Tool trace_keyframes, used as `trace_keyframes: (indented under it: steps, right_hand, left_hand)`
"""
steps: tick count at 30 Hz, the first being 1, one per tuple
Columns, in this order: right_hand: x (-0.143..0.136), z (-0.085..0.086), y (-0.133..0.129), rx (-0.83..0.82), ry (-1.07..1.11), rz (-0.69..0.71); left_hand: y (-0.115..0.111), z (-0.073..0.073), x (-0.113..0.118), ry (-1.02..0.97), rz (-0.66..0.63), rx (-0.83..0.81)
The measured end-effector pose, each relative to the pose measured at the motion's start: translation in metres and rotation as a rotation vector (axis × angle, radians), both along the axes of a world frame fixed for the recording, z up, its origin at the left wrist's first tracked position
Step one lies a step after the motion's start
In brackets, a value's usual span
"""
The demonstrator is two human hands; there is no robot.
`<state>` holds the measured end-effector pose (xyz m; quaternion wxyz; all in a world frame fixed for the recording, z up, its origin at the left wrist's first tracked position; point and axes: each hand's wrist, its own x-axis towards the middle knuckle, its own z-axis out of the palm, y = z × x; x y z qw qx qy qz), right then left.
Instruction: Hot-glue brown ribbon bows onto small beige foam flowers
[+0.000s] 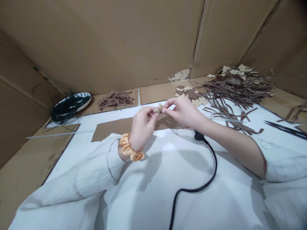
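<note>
Between my two hands is a small beige flower-shaped piece point(159, 109) with rounded petals, held over a strip of brown cardboard point(115, 127). My left hand point(144, 126), with an orange scrunchie point(129, 148) at the wrist, pinches it from the left. From the right, my right hand point(182, 110) pinches its edge with thumb and forefinger. The fingertips partly cover the piece, so its back and any stem are hidden. Beige and brown flower cutouts point(192, 95) lie just behind my right hand.
A black cable point(213, 169) runs across the white table below my hands. Brown strips point(237, 88) are heaped at the back right, near black tweezers point(285, 128). A plate of dark thread point(82, 101) and brown cutouts point(116, 99) sit left. Cardboard walls point(120, 41) enclose the back.
</note>
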<state>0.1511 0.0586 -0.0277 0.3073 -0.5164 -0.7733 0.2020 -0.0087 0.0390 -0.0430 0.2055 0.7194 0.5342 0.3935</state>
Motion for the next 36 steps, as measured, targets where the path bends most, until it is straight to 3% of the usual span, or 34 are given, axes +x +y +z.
trace_keyframes:
  steps: [32, 36]
  right_hand:
    - [-0.001, 0.0023, -0.0051, 0.059, -0.08, -0.081]
    - [-0.0005, 0.002, -0.0044, 0.083, 0.009, -0.084]
  left_hand:
    - [-0.0035, 0.0009, 0.0024, 0.027, 0.002, 0.037]
    - [-0.0023, 0.001, 0.002, -0.004, -0.001, 0.007]
